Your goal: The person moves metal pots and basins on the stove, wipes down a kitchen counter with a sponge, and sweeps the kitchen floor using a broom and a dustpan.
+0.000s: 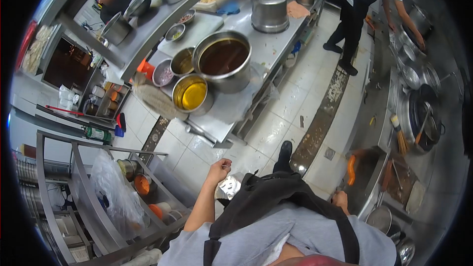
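Note:
My left hand (219,170) hangs in front of me over the tiled floor, its fingers curled closed; I cannot make out anything in them. Just below it is a shiny whitish thing (229,186), too unclear to name. By the steel counter on my right, my right hand (339,200) is low, with its fingers closed. Whatever it grips, if anything, is hidden. Nearest to my left hand, on the steel table, stand a pot of yellow liquid (192,97) and a larger pot of dark brown liquid (224,58).
An upturned steel pot (269,11) and bowls stand farther along the table. A wire-and-bar shelf (79,182) with a plastic bag (116,187) is at left. On the right are woks (423,118) and a brush (399,135). A co-worker (364,5) bends over the stove.

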`<state>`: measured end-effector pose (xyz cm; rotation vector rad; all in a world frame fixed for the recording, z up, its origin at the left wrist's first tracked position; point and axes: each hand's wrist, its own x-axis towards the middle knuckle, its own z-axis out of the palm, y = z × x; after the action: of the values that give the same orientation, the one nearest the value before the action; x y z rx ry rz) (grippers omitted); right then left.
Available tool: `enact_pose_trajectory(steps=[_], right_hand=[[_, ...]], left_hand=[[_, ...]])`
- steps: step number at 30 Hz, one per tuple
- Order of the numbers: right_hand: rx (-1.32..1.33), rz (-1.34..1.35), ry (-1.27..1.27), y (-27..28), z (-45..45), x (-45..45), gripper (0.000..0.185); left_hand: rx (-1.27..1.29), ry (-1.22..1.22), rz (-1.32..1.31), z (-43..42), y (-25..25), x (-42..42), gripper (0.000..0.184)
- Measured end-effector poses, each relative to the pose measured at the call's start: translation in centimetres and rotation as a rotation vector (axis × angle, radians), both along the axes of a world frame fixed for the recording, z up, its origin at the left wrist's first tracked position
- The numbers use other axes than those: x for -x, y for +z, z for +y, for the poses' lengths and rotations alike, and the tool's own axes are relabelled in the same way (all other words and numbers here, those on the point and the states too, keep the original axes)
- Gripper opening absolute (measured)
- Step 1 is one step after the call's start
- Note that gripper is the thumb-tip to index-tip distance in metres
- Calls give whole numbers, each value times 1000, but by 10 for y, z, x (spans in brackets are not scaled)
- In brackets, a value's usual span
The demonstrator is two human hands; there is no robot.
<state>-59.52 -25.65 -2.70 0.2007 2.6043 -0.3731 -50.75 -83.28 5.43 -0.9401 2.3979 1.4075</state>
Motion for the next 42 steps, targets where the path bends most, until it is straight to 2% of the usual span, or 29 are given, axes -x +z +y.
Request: enact_pose_trajectory(steps=[3,4,6,7,10,12,13,15,16,18,19,20,22,23,25,26,27,29,30,31,32,34,36,37,38,39,40,41,42], right_hand=[[13,28,-154,-35,13,73,35],[10,11,-132,-24,5,102,35],[187,-112,-418,23,-34,171,41],[184,-127,-387,12,-31,195,41],[332,-39,-323,-36,-30,275,42],[222,24,-51,-58,-41,320,40],[225,30,-38,-62,-53,340,40],[138,117,193,-62,-86,376,40],[226,126,195,-60,-105,390,40],[309,123,222,-34,-152,402,40],[331,163,304,-16,-175,407,39],[353,199,385,1,-193,409,38],[340,160,417,39,-220,403,36],[337,140,422,48,-233,404,34],[295,278,548,3,-220,416,30],[319,255,537,9,-217,417,28],[289,328,622,-4,-207,421,24],[205,347,541,-36,-184,430,25],[168,196,410,-15,-183,431,26],[100,168,368,-6,-181,433,27],[122,143,269,-18,-176,439,28],[136,115,183,-26,-169,452,29],[186,50,67,-58,-168,459,29],[190,147,188,-55,-179,460,28],[181,226,301,-30,-194,456,28],[302,255,352,-18,-205,457,27],[228,288,410,-37,-210,466,28],[295,334,447,-52,-213,477,30],[301,402,504,-42,-225,487,32]], left_hand=[[-28,-59,-61,16,16,51,31],[-31,-36,-77,21,23,67,31],[12,-248,-145,24,42,102,32],[40,-287,-146,23,49,116,33],[121,-183,-97,27,68,148,34],[142,-166,-72,33,78,159,35],[125,-155,-77,38,81,162,35],[85,-145,-83,46,76,162,37],[82,-121,-84,52,85,165,37],[-106,-134,-197,62,110,177,39],[-162,-223,-180,59,111,180,44],[-168,-200,-178,54,120,188,44],[-290,-343,23,46,148,202,47],[-286,-331,25,44,153,203,47],[-405,-294,326,17,172,222,50],[-450,-280,365,4,186,231,51],[-421,-281,413,-6,197,237,49],[-279,-295,511,-36,226,266,46],[-208,-281,542,-40,242,277,46],[-121,-293,569,-47,261,293,43],[-144,-248,623,-57,259,307,40],[22,-272,616,-69,277,334,38],[167,-372,672,-77,291,361,40],[138,-407,629,-78,307,373,39],[252,-475,626,-86,308,387,37],[257,-490,555,-94,308,404,37],[217,-443,535,-97,309,421,38],[139,-449,547,-102,309,441,37],[86,-394,458,-113,297,463,37]])
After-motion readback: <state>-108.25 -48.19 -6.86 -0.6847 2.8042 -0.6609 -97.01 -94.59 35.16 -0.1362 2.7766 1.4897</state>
